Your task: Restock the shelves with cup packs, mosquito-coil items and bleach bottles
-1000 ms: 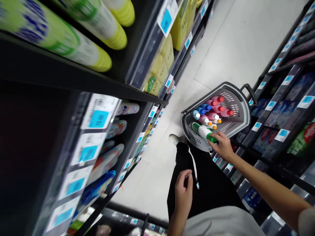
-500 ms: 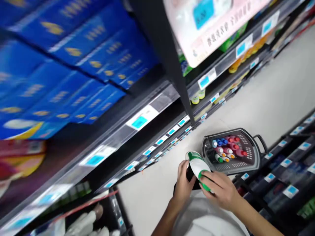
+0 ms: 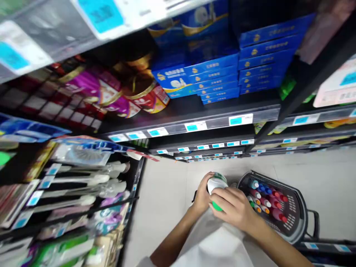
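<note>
Both my hands hold one white bottle with green ends (image 3: 216,184) close in front of my body. My left hand (image 3: 202,196) cups its left side, fingers curled round it. My right hand (image 3: 234,208) wraps over its lower, green end. To the right of my hands, a grey shopping basket (image 3: 297,217) stands on the floor. Several bottles with blue, red, pink, orange and green caps (image 3: 264,198) lie in it.
Black store shelves with blue price tags (image 3: 191,127) run across in front of me. Blue boxes (image 3: 211,74) and red and purple packets (image 3: 111,92) fill the upper shelf. Long-handled white items (image 3: 91,180) hang on the left rack. Pale floor tiles (image 3: 172,200) lie below.
My right hand lifted the white-and-green bottle out of the basket and brought it to my body. My left hand rose and took hold of it too. My view swung toward the blue-box shelves.
</note>
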Tool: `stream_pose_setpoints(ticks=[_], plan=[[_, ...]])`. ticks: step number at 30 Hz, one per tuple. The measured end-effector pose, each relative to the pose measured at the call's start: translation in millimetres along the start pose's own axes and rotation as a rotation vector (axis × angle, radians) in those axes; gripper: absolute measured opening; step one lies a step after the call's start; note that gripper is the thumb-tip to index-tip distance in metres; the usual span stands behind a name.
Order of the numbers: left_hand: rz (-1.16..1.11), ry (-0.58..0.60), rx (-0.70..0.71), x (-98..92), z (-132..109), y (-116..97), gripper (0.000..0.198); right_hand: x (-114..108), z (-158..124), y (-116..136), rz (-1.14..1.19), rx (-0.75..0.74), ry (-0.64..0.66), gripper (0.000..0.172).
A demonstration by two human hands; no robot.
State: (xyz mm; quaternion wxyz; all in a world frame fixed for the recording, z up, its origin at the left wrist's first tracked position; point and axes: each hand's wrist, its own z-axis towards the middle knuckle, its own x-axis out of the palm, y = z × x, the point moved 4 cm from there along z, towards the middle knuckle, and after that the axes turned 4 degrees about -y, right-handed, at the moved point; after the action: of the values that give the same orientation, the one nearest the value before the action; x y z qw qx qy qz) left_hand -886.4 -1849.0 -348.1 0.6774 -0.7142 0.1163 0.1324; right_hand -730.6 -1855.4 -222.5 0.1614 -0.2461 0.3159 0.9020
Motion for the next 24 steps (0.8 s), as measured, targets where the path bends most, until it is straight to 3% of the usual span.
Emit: stream_pose_setpoints(ticks=[4, 7, 10, 14, 17, 24], plan=[[-0.045, -0.098, -0.054, -22.7, 0, -2, 0.043, 20, 26, 8, 0.022, -0.114, 0.034, 0.008], [-0.040, -0.175, -0.049, -44.9, 6, 8, 0.041, 43, 48, 15, 0.030, -0.165, 0.042, 0.009], [-0.020, -0.269, -0.031, -70.8, 20, 25, 0.038, 73, 71, 18, 0.033, -0.187, 0.057, 0.007], [-0.013, -0.312, -0.016, -110.3, 52, 48, 0.038, 123, 100, 13, 0.064, -0.150, 0.095, 0.010], [0.016, -0.297, -0.030, -142.1, 79, 63, 0.039, 163, 120, 2, 0.147, -0.025, 0.117, 0.017], [0.155, -0.125, -0.091, -200.7, 123, 93, 0.065, 249, 142, -47, 0.228, 0.480, 0.193, 0.044]])
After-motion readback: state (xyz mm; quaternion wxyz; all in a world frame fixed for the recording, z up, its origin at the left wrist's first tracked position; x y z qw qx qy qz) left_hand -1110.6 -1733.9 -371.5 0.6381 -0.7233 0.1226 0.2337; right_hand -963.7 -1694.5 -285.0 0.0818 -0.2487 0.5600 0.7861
